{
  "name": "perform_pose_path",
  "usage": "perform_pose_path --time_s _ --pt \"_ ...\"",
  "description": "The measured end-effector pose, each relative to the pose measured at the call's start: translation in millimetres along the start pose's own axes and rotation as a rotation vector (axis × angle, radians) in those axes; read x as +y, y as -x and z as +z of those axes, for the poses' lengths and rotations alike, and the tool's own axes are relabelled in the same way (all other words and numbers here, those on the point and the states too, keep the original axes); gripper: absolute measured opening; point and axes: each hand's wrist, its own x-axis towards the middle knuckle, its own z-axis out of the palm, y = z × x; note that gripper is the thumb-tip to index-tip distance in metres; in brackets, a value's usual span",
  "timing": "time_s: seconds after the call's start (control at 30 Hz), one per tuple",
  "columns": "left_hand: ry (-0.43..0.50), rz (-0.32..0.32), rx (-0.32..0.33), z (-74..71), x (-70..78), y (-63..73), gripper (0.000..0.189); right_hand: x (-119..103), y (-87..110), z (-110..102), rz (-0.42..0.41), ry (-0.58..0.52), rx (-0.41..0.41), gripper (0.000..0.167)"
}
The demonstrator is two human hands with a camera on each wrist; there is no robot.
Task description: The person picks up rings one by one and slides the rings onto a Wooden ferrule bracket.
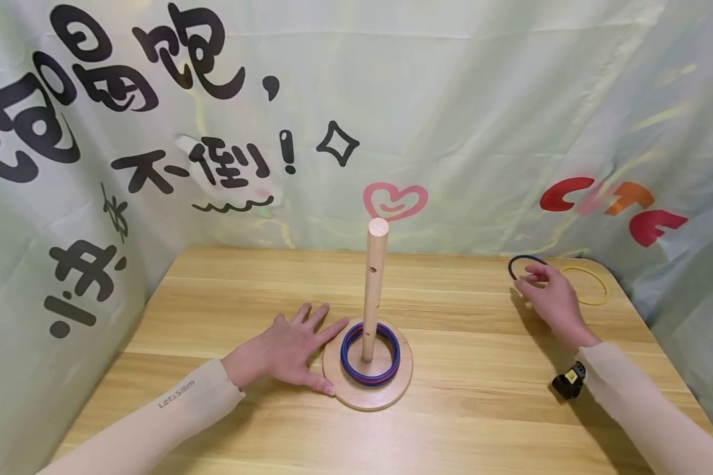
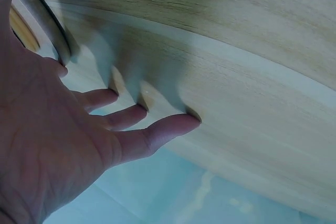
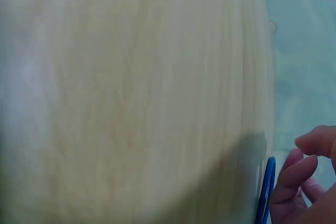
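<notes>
A wooden peg (image 1: 375, 290) stands upright on a round wooden base (image 1: 368, 399). Stacked rings (image 1: 371, 380), blue with some red between, lie around the peg's foot. To the left, my left hand (image 1: 294, 346) is spread flat, with its thumb and one finger touching the base's edge; the left wrist view shows the same hand (image 2: 63, 135) from the palm side. At the table's far right, my right hand (image 1: 549, 297) hovers at a dark blue ring (image 1: 518, 258), part of which it hides. In the right wrist view the blue ring (image 3: 265, 192) lies beside the loosely bent fingers (image 3: 296, 177).
A yellow ring (image 1: 600, 280) lies just right of the right hand, partly covered by it. A printed curtain (image 1: 463, 132) hangs behind the wooden table (image 1: 481, 409) and on both sides. A small black device (image 1: 568, 382) sits at the right wrist.
</notes>
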Motion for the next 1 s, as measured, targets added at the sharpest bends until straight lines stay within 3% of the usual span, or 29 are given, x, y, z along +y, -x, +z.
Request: perform_pose_path --time_s 0.23,0.57,0.77,1.0 --pt "0.006 0.000 0.000 0.1 0.2 0.0 0.123 9.3 -7.6 -2.4 -0.030 0.121 -0.038 0.053" --pt "0.008 -0.006 -0.001 -1.1 0.9 0.5 0.123 9.6 -18.3 4.8 -0.126 0.286 -0.084 0.026" --pt "-0.009 -0.006 0.004 -0.3 1.0 0.1 0.124 0.3 -13.2 9.4 -0.195 0.330 -0.136 0.022" --pt "-0.020 -0.004 0.006 -1.1 1.5 1.0 0.123 -20.6 4.5 13.3 -0.291 0.308 -0.094 0.013"
